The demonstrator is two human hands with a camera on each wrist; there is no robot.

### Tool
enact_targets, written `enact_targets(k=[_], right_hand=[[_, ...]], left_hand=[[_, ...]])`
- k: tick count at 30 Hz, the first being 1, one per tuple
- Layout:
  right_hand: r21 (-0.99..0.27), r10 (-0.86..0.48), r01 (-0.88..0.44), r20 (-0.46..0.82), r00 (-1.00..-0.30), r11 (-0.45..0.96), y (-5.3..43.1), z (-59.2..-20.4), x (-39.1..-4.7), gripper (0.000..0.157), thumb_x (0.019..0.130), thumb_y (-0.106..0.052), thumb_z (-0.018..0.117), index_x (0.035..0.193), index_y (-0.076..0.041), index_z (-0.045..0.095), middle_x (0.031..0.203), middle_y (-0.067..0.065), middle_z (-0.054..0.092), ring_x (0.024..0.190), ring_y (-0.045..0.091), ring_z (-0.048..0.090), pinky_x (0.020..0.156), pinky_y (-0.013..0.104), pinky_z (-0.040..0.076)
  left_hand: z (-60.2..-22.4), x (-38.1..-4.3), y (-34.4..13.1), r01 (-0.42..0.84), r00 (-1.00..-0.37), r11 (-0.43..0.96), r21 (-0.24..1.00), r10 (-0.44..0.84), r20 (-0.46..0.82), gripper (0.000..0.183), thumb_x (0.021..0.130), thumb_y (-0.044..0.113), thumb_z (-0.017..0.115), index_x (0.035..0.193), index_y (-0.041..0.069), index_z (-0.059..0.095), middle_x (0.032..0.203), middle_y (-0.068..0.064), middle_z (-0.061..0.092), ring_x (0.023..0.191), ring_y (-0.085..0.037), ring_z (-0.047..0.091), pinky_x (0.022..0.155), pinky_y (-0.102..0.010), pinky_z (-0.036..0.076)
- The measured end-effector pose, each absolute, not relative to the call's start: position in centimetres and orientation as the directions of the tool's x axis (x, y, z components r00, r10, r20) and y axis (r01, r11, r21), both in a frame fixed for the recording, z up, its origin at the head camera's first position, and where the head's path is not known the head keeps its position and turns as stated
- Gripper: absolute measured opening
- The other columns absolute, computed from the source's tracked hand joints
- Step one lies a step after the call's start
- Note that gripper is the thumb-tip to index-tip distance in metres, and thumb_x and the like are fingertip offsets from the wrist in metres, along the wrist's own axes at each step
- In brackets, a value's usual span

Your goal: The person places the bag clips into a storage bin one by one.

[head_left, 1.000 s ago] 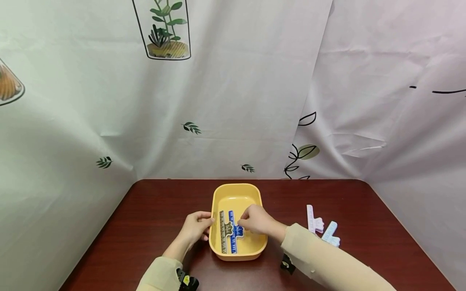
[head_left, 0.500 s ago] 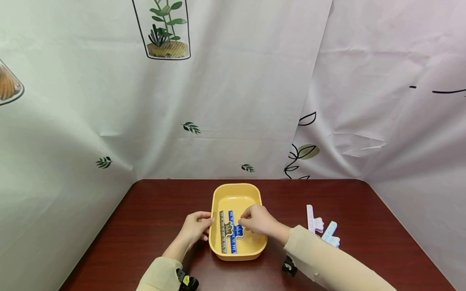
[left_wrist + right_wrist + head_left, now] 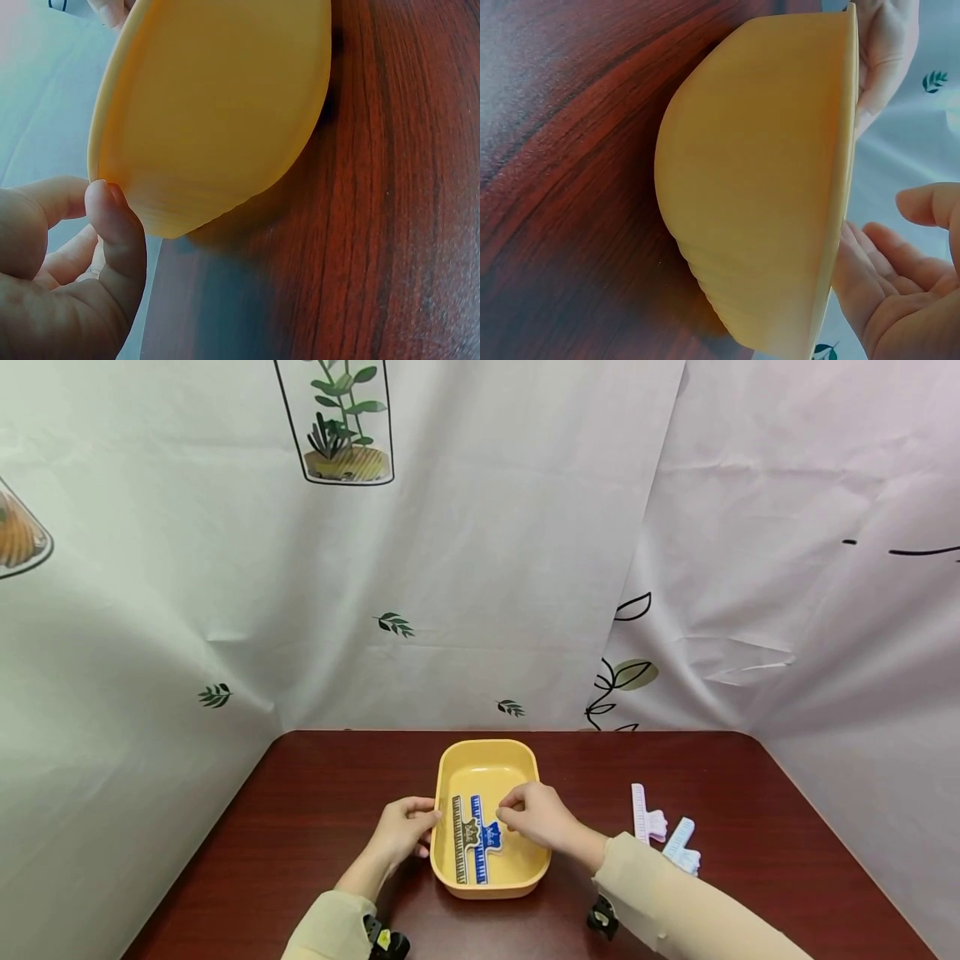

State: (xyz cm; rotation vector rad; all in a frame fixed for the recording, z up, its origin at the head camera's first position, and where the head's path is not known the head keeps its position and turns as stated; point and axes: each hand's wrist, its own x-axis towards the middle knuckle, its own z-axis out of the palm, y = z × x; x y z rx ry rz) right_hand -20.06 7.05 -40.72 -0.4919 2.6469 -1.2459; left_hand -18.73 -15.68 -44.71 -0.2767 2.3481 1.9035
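A yellow plastic basin (image 3: pixel 487 890) stands on the table. My left hand (image 3: pixel 401 828) pinches its left rim, thumb on one side and fingers on the other, as the left wrist view shows. Inside lie two ruler-shaped clips side by side, a brown ruler clip (image 3: pixel 460 843) on the left and a blue ruler clip (image 3: pixel 481 852) on the right, both lengthwise. My right hand (image 3: pixel 542 814) is over the basin's right rim, just right of the blue clip. In the right wrist view its thumb stands apart from the loosely bent fingers, with nothing between them.
Right of the basin, beyond the right forearm, a pale lilac ruler clip (image 3: pixel 640 814) and a light blue ruler clip (image 3: pixel 679 842) lie on the dark red table (image 3: pixel 345 777). Patterned white cloth (image 3: pixel 480 568) hangs behind and at the sides.
My right hand has drawn back slightly to the right from the blue clip, which now shows more fully. The left hand, the basin and the clips stay put.
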Motion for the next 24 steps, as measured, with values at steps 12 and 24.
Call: enact_targets(k=[12,24], right_hand=[[-0.776,-0.361,-0.269,0.057,-0.931,0.571,7.9,-40.7,-19.5,0.017,0.086,-0.016,0.063,0.093,-0.003,0.071,0.082,0.002,0.067,0.071,0.009,0.059,0.060,0.020,0.052],[-0.799,-0.320,-0.251,0.078,-0.944,0.546,8.6,-40.5,-19.1,0.014,0.087,-0.013,0.064,0.093,-0.002,0.070,0.079,0.001,0.067,0.070,0.009,0.058,0.059,0.019,0.051]], left_hand=[[-44.7,-18.8,-15.6,-0.204,-0.978,0.189,0.961,-0.076,-0.193,0.031,0.087,0.006,0.062,0.115,-0.007,0.059,0.075,-0.008,0.062,0.053,-0.012,0.054,0.042,-0.022,0.046],[-44.8,-18.7,-15.7,-0.204,-0.978,0.193,0.960,-0.075,-0.193,0.033,0.087,0.008,0.063,0.116,-0.007,0.058,0.076,-0.009,0.062,0.052,-0.012,0.054,0.041,-0.023,0.046]])
